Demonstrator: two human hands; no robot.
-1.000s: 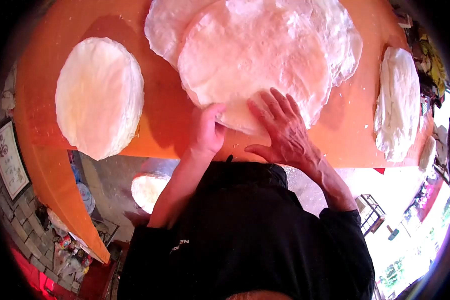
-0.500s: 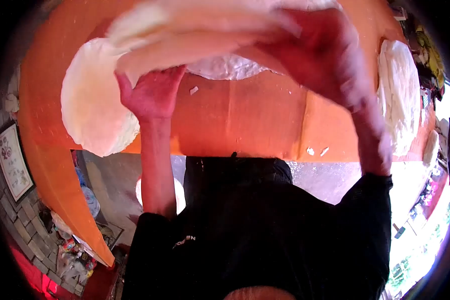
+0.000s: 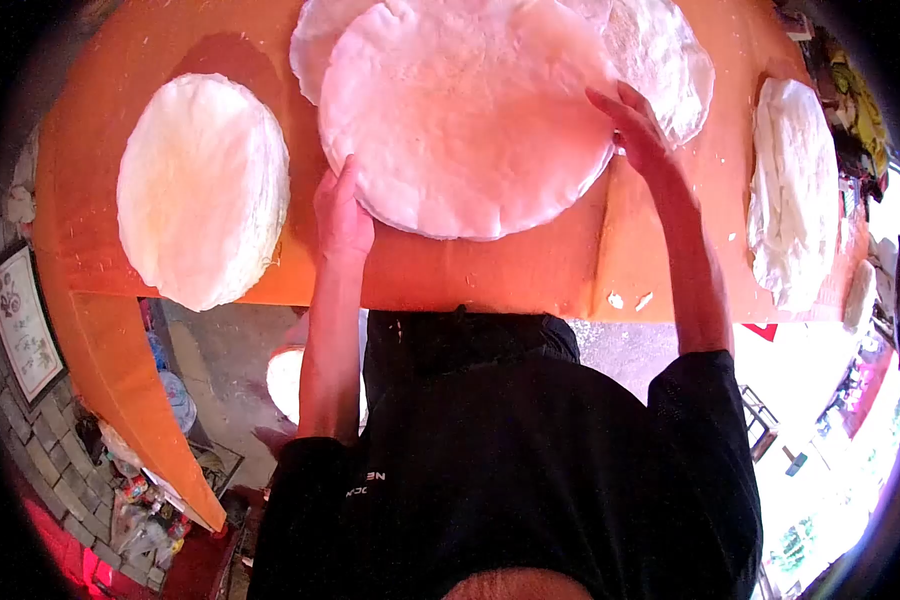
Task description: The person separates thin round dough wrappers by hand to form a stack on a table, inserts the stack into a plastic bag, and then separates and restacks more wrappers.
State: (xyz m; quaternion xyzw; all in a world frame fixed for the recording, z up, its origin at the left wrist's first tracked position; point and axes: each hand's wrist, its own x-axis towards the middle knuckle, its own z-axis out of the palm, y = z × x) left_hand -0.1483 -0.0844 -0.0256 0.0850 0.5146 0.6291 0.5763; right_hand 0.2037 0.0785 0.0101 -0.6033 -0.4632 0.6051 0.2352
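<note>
By the near edge of the worktop point(image 3: 490, 275), one round sheet point(image 3: 470, 120).
My left hand point(image 3: 344, 212) grips its left rim, thumb on top; my right hand point(image 3: 638, 130) touches the right rim, gripping or not, I cannot tell.

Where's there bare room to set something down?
The table is bare, apart from scraps, between its near edge and the large round sheet, and between the right forearm and the long white pile. Farther back, overlapping sheets crowd it.
</note>
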